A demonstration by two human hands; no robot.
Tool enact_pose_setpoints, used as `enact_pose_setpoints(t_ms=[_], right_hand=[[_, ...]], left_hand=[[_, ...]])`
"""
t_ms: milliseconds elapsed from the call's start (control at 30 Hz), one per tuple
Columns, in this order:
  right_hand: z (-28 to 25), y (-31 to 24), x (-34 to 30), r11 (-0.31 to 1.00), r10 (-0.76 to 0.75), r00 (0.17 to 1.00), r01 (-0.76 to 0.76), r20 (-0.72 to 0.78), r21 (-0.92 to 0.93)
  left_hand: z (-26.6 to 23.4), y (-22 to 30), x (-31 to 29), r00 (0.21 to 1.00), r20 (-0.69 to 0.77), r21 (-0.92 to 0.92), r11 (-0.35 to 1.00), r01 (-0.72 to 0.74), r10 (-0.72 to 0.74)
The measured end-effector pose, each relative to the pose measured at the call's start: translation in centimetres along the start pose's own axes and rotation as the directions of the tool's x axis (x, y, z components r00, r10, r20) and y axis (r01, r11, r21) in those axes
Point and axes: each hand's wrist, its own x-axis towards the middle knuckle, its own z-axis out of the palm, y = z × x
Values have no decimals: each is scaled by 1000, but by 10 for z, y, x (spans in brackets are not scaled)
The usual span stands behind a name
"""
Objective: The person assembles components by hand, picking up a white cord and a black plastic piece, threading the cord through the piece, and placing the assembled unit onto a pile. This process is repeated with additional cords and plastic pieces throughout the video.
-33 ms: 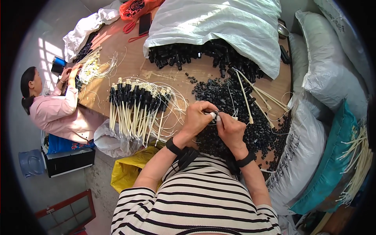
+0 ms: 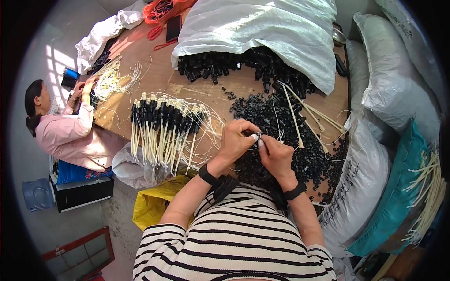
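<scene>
In front of my chest, my left hand (image 2: pixel 238 141) and my right hand (image 2: pixel 278 157) meet, fingertips pinched together. Between them is a small dark piece (image 2: pixel 258 135), mostly covered by the fingers, so its exact kind cannot be made out. A white covering wraps a fingertip of the left hand. Below and beyond both hands spreads a heap of small black plastic parts (image 2: pixel 257 108). To the left lies a row of cream-coloured rods with black fittings (image 2: pixel 161 117), thin white wires trailing from them. Several bare cream rods (image 2: pixel 294 114) rest on the heap at the right.
A white sack (image 2: pixel 253 28) spills larger black fittings (image 2: pixel 211 68) on the table (image 2: pixel 187 89). Full white sacks (image 2: pixel 358 187) and a teal sack (image 2: pixel 389 196) line the right side. A co-worker in pink (image 2: pixel 70 126) handles wires at the left. A yellow bag (image 2: pixel 150 203) stands below the table.
</scene>
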Motion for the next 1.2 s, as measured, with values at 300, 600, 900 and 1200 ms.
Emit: enact_pose_setpoints(t_ms=[300, 600, 900, 1200], right_hand=[[-15, 4, 1, 901, 414, 905, -423, 103, 93], [-37, 20, 7, 550, 451, 738, -673, 503, 494], [-21, 7, 7, 924, 300, 903, -355, 308, 140], [-22, -1, 26, 968, 195, 975, -174, -104, 181]], left_hand=[[-2, 10, 4, 911, -85, 335, 872, -356, 404], [-14, -2, 11, 872, 348, 264, 856, -443, 344], [-6, 1, -8, 927, 324, 438, 838, -326, 191], [-79, 22, -13, 856, -33, 694, 629, -352, 516]])
